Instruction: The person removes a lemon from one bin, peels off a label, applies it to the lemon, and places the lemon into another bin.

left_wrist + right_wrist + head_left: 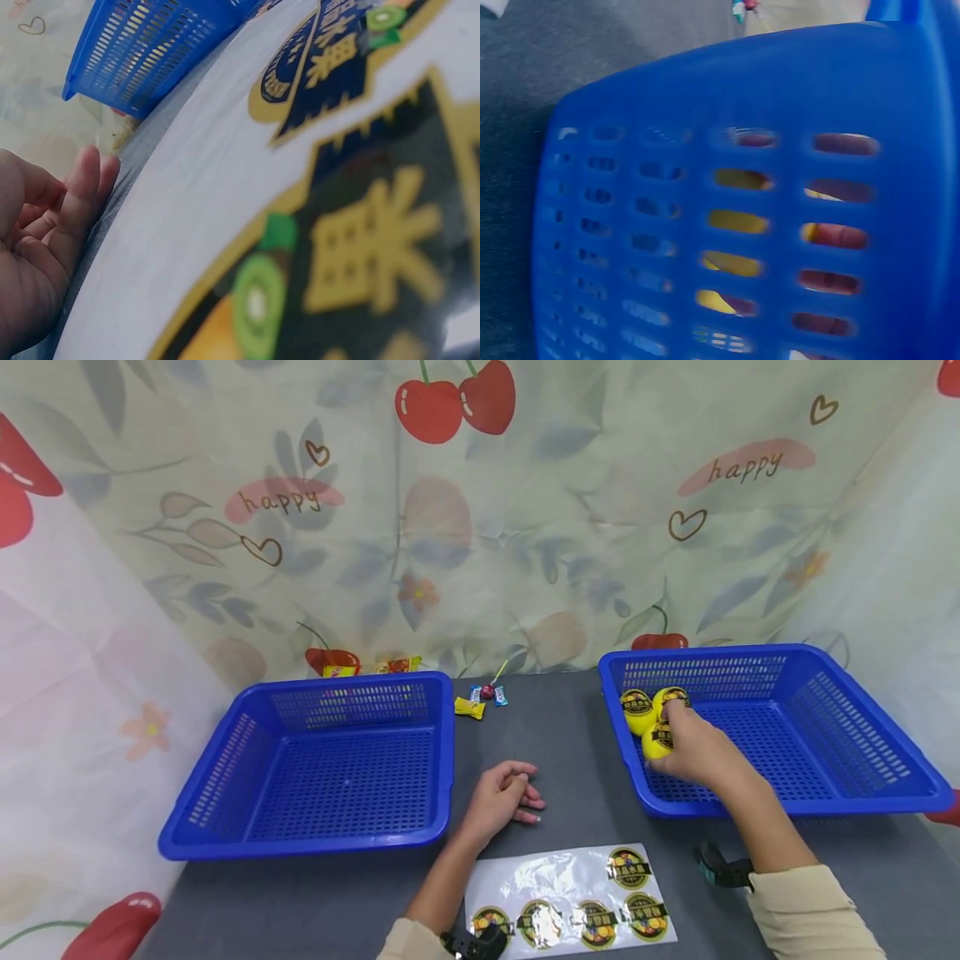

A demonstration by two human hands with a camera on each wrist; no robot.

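In the head view, my right hand (705, 750) reaches into the right blue basket (757, 806). Its thumb and fingers grip the nearest yellow ball (657, 742), which bears a black-and-gold fruit sticker. Two more stickered balls lie against it: one yellow ball (637, 713) at the basket's left wall and another (667, 695) behind. The right wrist view shows mostly the basket's slotted wall (705, 82), with bits of yellow and fingers behind it. My left hand (504, 797) rests on the table, fingers loosely curled and holding nothing, just beyond the sticker sheet (525, 881).
A second blue basket (315, 843) stands on the left, nothing in it. Between the baskets, at the back, lie a yellow-wrapped candy (470, 707) and a lollipop (488, 692) among small blue packets. Yellow packets (397, 666) show behind the left basket. Patterned cloth (495, 527) hangs behind.
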